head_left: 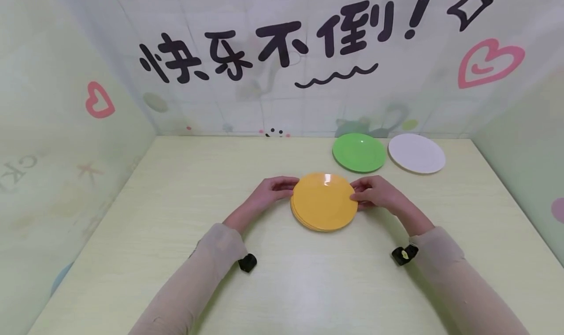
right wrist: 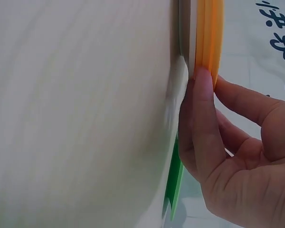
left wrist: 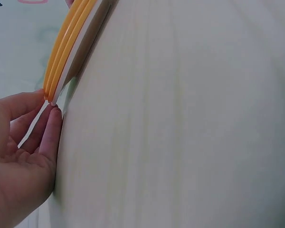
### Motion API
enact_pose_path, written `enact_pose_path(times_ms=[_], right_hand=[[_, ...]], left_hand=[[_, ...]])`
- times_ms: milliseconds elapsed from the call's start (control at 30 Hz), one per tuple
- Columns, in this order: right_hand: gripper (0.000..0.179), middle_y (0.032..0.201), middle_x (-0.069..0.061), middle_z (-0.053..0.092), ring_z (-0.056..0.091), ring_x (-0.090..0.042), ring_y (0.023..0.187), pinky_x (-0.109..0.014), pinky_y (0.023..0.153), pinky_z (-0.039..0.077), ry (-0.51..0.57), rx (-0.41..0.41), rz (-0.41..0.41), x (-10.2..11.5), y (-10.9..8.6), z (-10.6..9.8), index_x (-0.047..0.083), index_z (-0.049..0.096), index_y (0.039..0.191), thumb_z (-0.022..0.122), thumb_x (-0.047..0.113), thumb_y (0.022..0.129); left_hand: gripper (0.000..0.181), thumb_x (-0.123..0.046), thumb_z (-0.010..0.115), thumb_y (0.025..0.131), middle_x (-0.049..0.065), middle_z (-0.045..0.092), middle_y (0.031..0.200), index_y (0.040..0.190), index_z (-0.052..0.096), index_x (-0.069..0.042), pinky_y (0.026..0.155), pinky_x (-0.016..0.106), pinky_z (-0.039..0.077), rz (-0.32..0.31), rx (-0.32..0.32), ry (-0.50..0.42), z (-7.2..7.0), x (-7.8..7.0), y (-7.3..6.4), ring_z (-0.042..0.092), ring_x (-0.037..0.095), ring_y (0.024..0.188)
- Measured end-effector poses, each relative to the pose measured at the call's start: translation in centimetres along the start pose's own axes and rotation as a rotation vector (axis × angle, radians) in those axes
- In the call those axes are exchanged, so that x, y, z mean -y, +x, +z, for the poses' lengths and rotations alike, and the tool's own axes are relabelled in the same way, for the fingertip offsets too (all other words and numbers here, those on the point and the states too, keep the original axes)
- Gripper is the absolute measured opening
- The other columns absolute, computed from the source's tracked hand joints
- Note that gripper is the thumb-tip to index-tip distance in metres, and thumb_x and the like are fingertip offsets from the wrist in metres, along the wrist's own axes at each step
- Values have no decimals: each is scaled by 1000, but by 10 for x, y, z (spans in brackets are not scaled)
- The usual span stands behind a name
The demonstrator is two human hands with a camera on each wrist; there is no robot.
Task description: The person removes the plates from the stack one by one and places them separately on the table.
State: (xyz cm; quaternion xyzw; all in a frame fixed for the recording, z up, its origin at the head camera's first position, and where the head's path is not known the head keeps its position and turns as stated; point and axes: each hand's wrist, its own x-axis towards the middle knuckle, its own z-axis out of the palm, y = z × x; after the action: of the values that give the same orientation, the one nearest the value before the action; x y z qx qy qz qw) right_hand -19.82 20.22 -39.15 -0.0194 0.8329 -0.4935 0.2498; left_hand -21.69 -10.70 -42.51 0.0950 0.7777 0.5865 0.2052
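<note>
Our pale sleeves [head_left: 189, 281] lead to left hand [head_left: 270, 190] and right hand [head_left: 380, 192], both partly curled, pinching stacked yellow plates [head_left: 325, 203] (at opposite rims); if we tilt unevenly, upper ones could slide.

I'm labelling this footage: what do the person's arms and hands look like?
The left hand and right hand are ungloved. Pale beige sleeves stop short of them. A black device sits at each sleeve's end; the right one has a yellowish mark.

We see a booth-like workspace, its printed walls [head_left: 211, 100] standing behind, left and right of the pale surface [head_left: 326, 276].
</note>
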Motion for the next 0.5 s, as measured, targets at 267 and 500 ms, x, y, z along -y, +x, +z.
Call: enact_pose_path(times_ms=[267,500], right_hand=[[46,96,-4,62,68,-7,77,-24,75,63,47,69,-12,-1,-8,-6,-12,49,134,64,8,96],[46,94,5,70,70,-7,79,-23,77,62,138,86,19,2,-7,-19,-10,42,134,61,10,97]], left_hand=[[39,-10,65,96,11,63,137,135,61,-9,107,33,52,31,15,55,-1,1,-2,61,23,126],[39,-10,65,96,10,64,136,135,62,-9,108,33,51,14,14,48,-2,1,-1,61,23,126]])
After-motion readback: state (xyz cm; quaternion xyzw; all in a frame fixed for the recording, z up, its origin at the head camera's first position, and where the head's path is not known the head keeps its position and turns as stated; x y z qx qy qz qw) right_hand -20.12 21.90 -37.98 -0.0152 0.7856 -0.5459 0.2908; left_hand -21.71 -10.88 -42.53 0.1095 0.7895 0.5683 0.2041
